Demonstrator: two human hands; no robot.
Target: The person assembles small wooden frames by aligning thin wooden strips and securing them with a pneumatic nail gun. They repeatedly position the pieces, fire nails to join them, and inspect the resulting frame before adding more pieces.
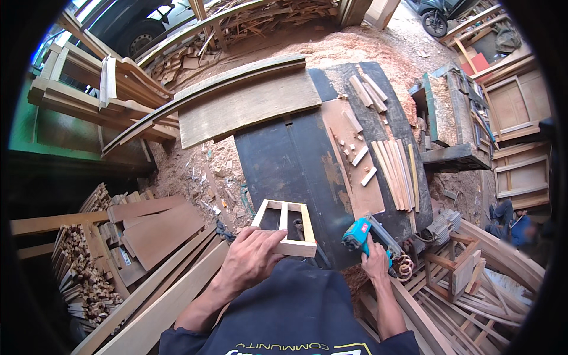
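Note:
A small pale wooden frame (pixel 286 220) with a middle bar lies at the near edge of a dark worktable (pixel 284 165). My left hand (pixel 251 257) presses down on the frame's near rail, fingers wrapped over it. My right hand (pixel 374 260) grips a teal power tool (pixel 358 232), held just right of the frame at the table's edge. Its tip points toward the frame's right corner.
Thin wood strips (pixel 396 171) and small offcuts (pixel 362 157) lie on the table's right side. A thick plank (pixel 248 109) rests across the far end. Planks (pixel 160 231) and stick bundles (pixel 80 266) are stacked left, wooden frames (pixel 520 171) at right. Sawdust covers the ground.

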